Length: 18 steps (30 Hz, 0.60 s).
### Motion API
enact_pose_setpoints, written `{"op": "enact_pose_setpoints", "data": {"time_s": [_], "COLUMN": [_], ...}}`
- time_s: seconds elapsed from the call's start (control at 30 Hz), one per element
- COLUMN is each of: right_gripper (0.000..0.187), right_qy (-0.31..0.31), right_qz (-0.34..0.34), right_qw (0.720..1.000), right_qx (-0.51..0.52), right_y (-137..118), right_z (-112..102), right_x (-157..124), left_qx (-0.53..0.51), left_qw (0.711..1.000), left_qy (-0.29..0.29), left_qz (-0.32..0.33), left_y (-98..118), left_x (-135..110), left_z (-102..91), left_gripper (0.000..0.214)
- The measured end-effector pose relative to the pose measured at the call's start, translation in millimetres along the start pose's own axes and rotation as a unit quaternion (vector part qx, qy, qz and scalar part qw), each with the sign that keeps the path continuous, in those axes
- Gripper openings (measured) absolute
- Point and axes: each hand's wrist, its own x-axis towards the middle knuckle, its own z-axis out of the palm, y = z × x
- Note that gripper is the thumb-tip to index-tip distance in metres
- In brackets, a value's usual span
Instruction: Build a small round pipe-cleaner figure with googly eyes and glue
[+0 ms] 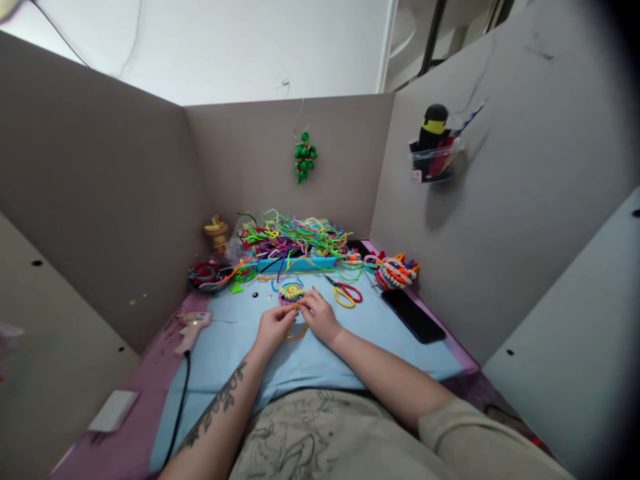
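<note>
2 hands (274, 327) (321, 319) on 1 orange strand (297, 306)

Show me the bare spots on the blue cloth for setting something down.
Bare cloth shows between the right hand, the scissors and the phone. Another patch lies between the pink glue gun and left hand, this side of a thin strand. The far side is crowded around the blue tray, heaped with colorful strands.
</note>
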Motion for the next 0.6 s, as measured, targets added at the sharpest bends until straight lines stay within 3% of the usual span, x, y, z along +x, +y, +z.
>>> {"op": "enact_pose_setpoints", "data": {"time_s": [0.2, 0.37, 0.6], "right_gripper": [0.007, 0.012, 0.008], "right_qy": [0.003, -0.008, -0.056], "right_qz": [-0.003, -0.002, -0.025], "right_qw": [0.999, 0.998, 0.998], "right_qx": [0.036, 0.061, 0.031], "right_y": [-0.9, 2.6, 0.1], "right_z": [0.2, 0.9, -0.9], "right_x": [-0.4, -1.2, -2.3], "left_qx": [-0.018, -0.023, -0.087], "left_qw": [1.0, 0.997, 0.993], "left_qy": [-0.014, -0.056, -0.065], "left_qz": [0.015, 0.042, -0.053], "left_y": [-3.1, -1.6, 4.7], "left_x": [0.8, -1.3, -1.6], "left_z": [-0.5, -1.3, -0.9], "left_gripper": [0.037, 0.033, 0.031]}}
